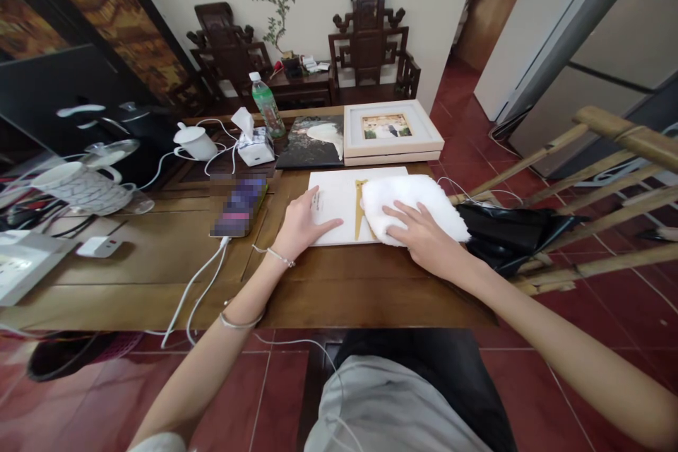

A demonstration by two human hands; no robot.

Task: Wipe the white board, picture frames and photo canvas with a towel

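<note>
A thin white panel, perhaps a book or board [339,222], lies flat on the wooden table with a gold, pointed design on its face. My left hand [303,220] rests at the panel's left edge, its thumb stretched over the surface and its fingers apart from the thumb. On the panel's right half sits a fluffy white cloth [418,194], reaching past the right edge. My right hand [421,233] presses on this cloth from above with bent fingers, gripping it. The cloth hides part of the gold design.
Behind the panel are a framed picture [431,131], a dark picture panel [291,148], a tissue box [257,148] and a bottle [266,106]. A phone [241,205] with white cables lies left. Cups and a power strip [26,261] stand farther left. A bamboo rack [572,208] adjoins the right side.
</note>
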